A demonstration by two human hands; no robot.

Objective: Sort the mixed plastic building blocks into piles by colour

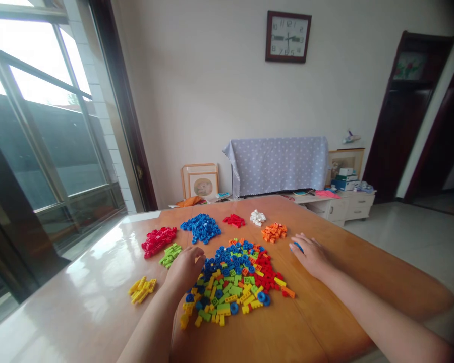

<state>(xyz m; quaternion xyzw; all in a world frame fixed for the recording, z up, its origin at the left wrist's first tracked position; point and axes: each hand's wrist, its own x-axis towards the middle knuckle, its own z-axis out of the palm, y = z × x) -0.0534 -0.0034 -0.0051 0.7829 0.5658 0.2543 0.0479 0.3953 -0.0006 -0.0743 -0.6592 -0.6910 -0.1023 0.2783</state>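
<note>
My left hand [188, 263] is at the left edge of a big mixed pile of building blocks [234, 291], its fingers curled downward. Whatever those fingers hold, if anything, is hidden. To the right of the pile, my right hand [310, 254] is low over the table with a small blue block [298, 246] between its thumb and fingers. The mixed pile holds blue round pieces and red, yellow, green and orange blocks. Beside my left hand is a small heap of light green blocks [170, 256]. A heap of orange blocks [274, 232] lies just left of my right hand.
Single-colour heaps surround the pile on the wooden table [287, 327]: yellow blocks [142, 290], pinkish-red blocks [158, 241], blue pieces [201, 228], red blocks [234, 220] and white blocks [258, 217]. Behind the table stands a cloth-covered object [278, 166] on a low white cabinet [336, 207].
</note>
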